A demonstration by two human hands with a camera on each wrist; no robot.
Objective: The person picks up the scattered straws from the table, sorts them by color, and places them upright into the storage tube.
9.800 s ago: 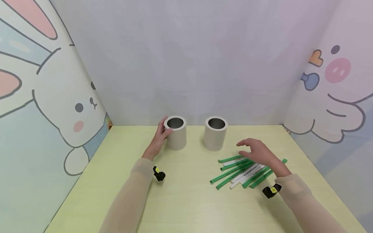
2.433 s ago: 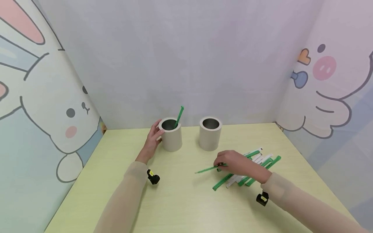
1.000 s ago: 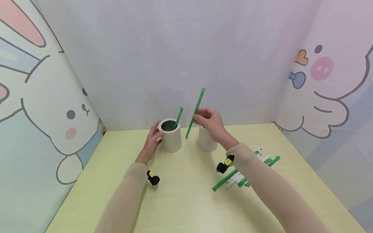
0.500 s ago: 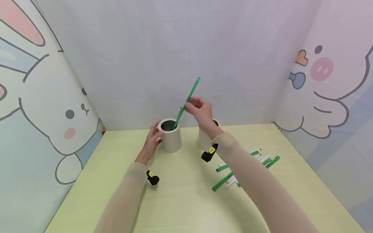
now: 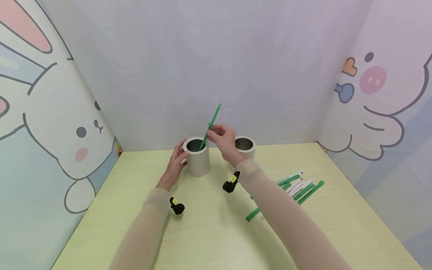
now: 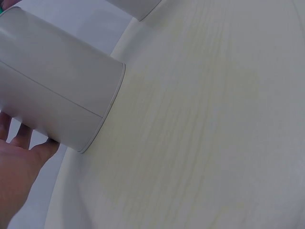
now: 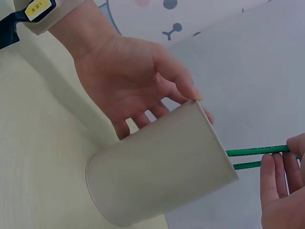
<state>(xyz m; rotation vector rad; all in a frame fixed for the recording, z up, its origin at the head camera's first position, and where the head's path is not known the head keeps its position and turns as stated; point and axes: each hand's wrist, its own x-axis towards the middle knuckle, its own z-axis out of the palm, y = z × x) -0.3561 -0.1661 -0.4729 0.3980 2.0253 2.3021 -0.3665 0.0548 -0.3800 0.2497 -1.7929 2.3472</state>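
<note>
My left hand (image 5: 174, 165) grips the left off-white cylindrical canister (image 5: 198, 163), thumb at the rim and fingers along its side. In the head view my right hand (image 5: 225, 140) pinches a slim green stick packet (image 5: 216, 112), slanted over that canister's mouth. The right wrist view shows two green packets reaching into the opening: one between the thumb and fingers of my right hand (image 7: 283, 186), the other packet (image 7: 245, 166) close beside it. Their lower ends are hidden inside. The left wrist view shows my left fingers (image 6: 43, 151) against the canister wall (image 6: 57, 81).
A second matching canister (image 5: 245, 145) stands to the right, partly behind my right hand. Several green and white stick packets (image 5: 305, 193) lie heaped on the table (image 5: 202, 240), partly covered by my right sleeve. A grey cloth wall (image 5: 270, 75) rises behind.
My right hand took a green packet from the pile, carried it up and left, then lowered it into the left canister beside another packet put there earlier. My left hand has kept its hold.
</note>
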